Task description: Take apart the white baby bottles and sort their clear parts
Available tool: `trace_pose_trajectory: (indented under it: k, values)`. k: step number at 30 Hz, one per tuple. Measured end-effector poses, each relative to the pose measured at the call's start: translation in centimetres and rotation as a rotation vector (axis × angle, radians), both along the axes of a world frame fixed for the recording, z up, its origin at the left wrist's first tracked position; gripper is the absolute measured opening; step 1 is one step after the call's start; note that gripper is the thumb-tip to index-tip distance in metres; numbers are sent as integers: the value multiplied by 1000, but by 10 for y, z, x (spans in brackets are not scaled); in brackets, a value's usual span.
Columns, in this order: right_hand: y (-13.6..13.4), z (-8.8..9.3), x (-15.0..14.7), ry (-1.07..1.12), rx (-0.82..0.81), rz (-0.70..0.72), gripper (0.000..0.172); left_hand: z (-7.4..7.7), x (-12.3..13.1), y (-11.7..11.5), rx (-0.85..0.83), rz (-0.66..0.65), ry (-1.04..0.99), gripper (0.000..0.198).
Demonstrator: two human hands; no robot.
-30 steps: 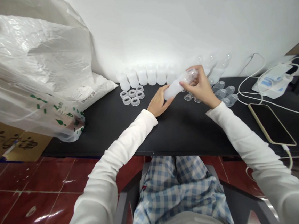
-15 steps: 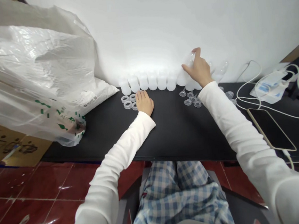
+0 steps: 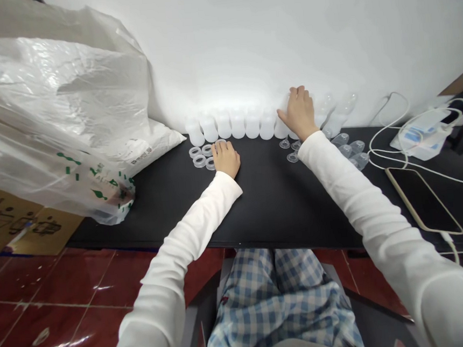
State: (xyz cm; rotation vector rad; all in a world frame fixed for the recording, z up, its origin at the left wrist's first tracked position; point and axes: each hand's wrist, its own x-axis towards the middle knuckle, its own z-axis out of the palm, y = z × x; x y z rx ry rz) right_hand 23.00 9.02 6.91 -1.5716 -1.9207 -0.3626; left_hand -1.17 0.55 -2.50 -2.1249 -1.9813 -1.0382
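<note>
My left hand (image 3: 226, 160) lies palm down on the table, its fingers stretched out over the right side of a cluster of translucent rings (image 3: 199, 160). A row of white, translucent bottles (image 3: 237, 125) stands along the wall. My right hand (image 3: 300, 113) reaches over the right part of this row, thumb apart from the fingers, and hides the bottles behind it. Nothing shows in its grasp. Clear bottle nipples (image 3: 292, 157) lie below its wrist, partly covered by the sleeve. To its right, bottles (image 3: 335, 124) carry clear domed caps (image 3: 350, 101).
Loose clear caps (image 3: 360, 160) lie right of my right forearm. Farther right are white cables (image 3: 379, 152), a white box (image 3: 421, 138) and a phone (image 3: 424, 200). Large plastic bags (image 3: 87, 94) and a cardboard box (image 3: 25, 224) fill the left side of the black table (image 3: 267, 213).
My right hand has moved a little left and lower, off a bottle with a clear cap, uncovering capped bottles and loose caps at right. My left hand stays by the rings.
</note>
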Motion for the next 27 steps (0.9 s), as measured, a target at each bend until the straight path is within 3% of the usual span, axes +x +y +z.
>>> trace_pose_trajectory:
  k: [4,7,9,12,16,20,27]
  values:
    - [-20,11,-5,128,133,96,43,2,0,0,-10,-34,38,38]
    - [-50,11,-12,117,142,40,29,10,3,-4,-42,-93,89,38]
    - [-71,2,-14,38,61,-14,25,16,7,-7,-77,-182,121,37]
    - [-94,-21,-14,-92,-91,-51,31,19,15,-13,-101,-428,171,30]
    - [-103,-50,-13,-153,-183,-101,40,16,25,-22,-52,-689,139,25]
    - [-98,-63,-16,-198,-205,-80,39,11,29,-25,-54,-696,86,28]
    - [-82,-67,-19,-208,-205,-78,48,6,25,-19,-119,-680,27,41]
